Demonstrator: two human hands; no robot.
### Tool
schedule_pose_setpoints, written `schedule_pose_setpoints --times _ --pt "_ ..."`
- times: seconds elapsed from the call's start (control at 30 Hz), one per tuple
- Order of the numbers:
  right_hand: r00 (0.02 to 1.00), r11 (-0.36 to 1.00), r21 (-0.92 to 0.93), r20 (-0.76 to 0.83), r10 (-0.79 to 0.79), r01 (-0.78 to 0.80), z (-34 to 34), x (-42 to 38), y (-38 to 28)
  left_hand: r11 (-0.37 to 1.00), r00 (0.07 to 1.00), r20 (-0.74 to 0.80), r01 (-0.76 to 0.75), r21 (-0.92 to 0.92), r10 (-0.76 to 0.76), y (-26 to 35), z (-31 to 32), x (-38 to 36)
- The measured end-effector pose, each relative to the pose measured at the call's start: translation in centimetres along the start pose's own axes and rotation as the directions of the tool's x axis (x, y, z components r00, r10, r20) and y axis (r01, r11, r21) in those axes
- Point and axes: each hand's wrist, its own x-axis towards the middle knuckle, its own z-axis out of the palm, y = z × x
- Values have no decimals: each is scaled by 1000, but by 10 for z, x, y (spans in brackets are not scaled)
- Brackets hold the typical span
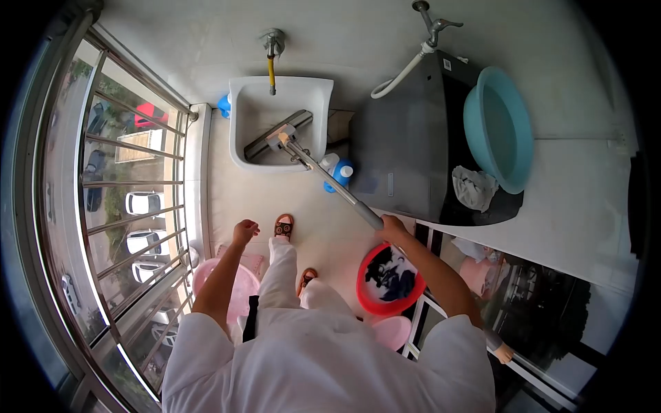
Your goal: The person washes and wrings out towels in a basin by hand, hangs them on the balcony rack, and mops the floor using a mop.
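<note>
My right hand is wrapped round the grey handle of a mop. The handle slants up and left to the wide mop head, which lies tilted inside the white sink. Behind my right arm the handle's far end shows at the lower right. My left hand hangs below and left of the sink, touching nothing, with its fingers curled and a little apart. A yellow hose on the tap points down over the sink.
A dark washing machine stands right, bearing a teal basin and a white cloth. Blue bottles stand beside the sink. A red basin of clothes and a pink basin are on the floor. A railing runs left.
</note>
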Motion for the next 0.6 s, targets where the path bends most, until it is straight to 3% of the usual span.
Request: schedule_pose_setpoints --times 0.13,0.2,0.27,0.33,0.4,0.47,0.53,0.6 --pt "997 983 185 75 -5 -9 4 -24 -2 1000 1000 -4 -19 -5 19 48 -7 42" --pt "998 963 271 55 -31 15 -5 -66 -13 994 1000 -22 20 -110 -23 68 -3 55" --pt "996 977 205 77 38 -53 -15 -104 -20 972 999 -40 7 -233 -16 77 1 70" --pt "997 986 158 35 -69 62 -16 -137 -7 946 991 -121 6 -324 -48 89 6 86" --pt "984 947 292 155 92 -135 -22 -172 -20 862 975 -196 -10 -507 -104 94 15 104" --pt "978 868 462 174 113 -183 -22 -206 -39 747 968 -193 -7 -664 -162 99 24 120" --pt "944 810 507 282 169 -296 -18 -235 -43 630 964 -172 -8 -776 -200 103 33 126" --pt "923 716 612 367 119 -335 -3 -260 -32 528 969 -134 -3 -849 -209 107 44 126"
